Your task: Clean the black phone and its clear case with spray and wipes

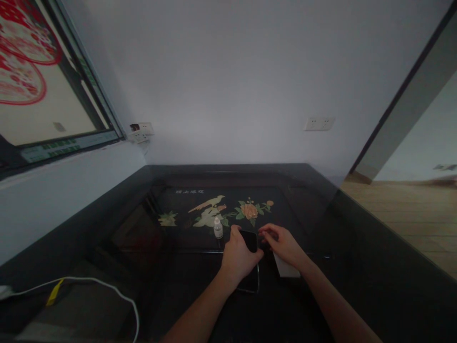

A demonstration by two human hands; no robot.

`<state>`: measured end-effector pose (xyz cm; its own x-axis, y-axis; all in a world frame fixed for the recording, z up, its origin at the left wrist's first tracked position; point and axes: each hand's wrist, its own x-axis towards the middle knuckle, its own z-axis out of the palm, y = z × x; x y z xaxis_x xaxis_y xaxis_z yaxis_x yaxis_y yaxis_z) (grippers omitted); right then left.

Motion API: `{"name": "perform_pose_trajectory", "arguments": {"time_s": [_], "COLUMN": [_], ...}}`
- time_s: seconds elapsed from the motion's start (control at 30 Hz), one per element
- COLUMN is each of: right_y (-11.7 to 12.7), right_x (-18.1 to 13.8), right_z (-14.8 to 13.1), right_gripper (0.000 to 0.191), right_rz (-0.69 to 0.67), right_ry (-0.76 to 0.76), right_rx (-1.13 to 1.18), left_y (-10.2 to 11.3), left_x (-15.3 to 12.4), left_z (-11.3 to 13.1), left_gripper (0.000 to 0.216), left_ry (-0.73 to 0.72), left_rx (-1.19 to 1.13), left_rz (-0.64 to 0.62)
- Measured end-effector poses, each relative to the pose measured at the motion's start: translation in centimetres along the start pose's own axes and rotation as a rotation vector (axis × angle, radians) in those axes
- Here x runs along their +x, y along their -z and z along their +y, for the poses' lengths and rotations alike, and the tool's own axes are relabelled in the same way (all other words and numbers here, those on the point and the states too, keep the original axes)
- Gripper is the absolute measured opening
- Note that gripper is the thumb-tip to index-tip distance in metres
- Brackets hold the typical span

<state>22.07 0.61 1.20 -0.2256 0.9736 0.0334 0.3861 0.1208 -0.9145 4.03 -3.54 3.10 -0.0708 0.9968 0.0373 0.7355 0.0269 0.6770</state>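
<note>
My left hand (240, 256) is closed around a dark-screened phone (249, 240), with fingers and thumb across its middle. The phone's upper part shows above the hand, and a dark, light-edged end shows below it. Just right of the phone, my right hand (283, 244) has its fingers curled in and the fingertips close together. Whatever they pinch, if anything, is too small to make out. Under my right wrist lies a flat white piece (287, 269), partly covered by the forearm. A small clear bottle (218, 228) with a white cap stands upright left of my left hand.
The glossy black table (171, 295) carries an inlaid bird and flower picture (249, 210). A white cable (107, 284) with a yellow tag (55, 292) curves across the near left. Behind the table is a wall with a socket (319, 124); a window stands at left.
</note>
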Motion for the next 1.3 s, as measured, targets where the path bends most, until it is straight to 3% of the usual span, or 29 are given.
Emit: {"name": "perform_pose_trajectory", "arguments": {"time_s": [0.27,0.43,0.53,0.73,0.87,1.03,1.3], "right_y": [0.0,-0.5,-0.8,-1.0,-0.9,-0.6,-0.4], "right_x": [-0.5,-1.3,-1.7,-2.0,-1.7,-1.2,-1.1], "right_z": [-1.9,-2.0,-1.6,-2.1,-2.2,-1.6,-1.7], "right_gripper": [0.036,0.063,0.062,0.058,0.066,0.062,0.066], "right_rz": [-0.071,-0.409,-0.532,-0.476,-0.477,-0.424,-0.376], "right_ry": [0.003,-0.177,-0.229,-0.196,-0.168,-0.153,-0.136], "right_rx": [0.268,0.603,0.644,0.498,0.525,0.488,0.479], "left_y": [0.8,0.3,0.0,-0.3,-0.7,-1.0,-0.1], "left_x": [0.1,0.5,0.9,1.3,1.5,2.1,2.0], "left_z": [0.6,0.1,-0.3,-0.8,-1.1,-1.9,-2.0], "left_gripper": [0.068,0.062,0.060,0.068,0.057,0.038,0.034], "left_ry": [-0.090,-0.080,-0.033,-0.081,-0.095,-0.043,-0.118], "left_rx": [-0.324,-0.494,-0.610,-0.695,-0.815,-0.876,-0.834], "left_rz": [0.034,0.028,0.052,0.124,0.101,0.125,0.095]}}
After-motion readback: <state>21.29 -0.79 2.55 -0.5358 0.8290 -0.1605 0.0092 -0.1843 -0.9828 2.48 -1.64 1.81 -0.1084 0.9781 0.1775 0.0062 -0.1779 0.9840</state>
